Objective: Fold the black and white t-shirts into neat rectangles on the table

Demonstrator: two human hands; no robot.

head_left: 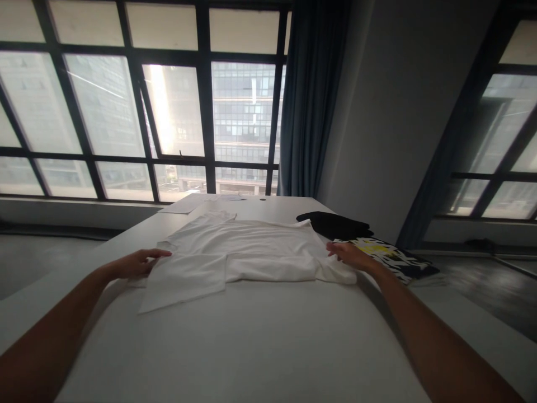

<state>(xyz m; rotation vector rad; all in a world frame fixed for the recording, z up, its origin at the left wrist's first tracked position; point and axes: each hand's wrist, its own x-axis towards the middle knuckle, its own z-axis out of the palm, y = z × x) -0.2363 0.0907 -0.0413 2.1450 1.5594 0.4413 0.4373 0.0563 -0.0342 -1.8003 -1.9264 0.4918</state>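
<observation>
A white T-shirt [260, 240] lies spread sideways over the white table, its near side folded over and its cloth wrinkled. One sleeve [184, 282] hangs out flat toward me at the left. My left hand [136, 264] is closed at the shirt's left edge, index finger stretched along the cloth and the lower fingers partly hidden. At the opposite end, my right hand [348, 254] pinches the shirt's right edge between thumb and fingers.
Beside my right hand lie a black folded garment [331, 224] and a black, white and yellow patterned garment [386, 257]. Sheets of paper [182, 205] rest at the table's far left. Beyond the white table [260, 341] are windows and a blue curtain [308, 101].
</observation>
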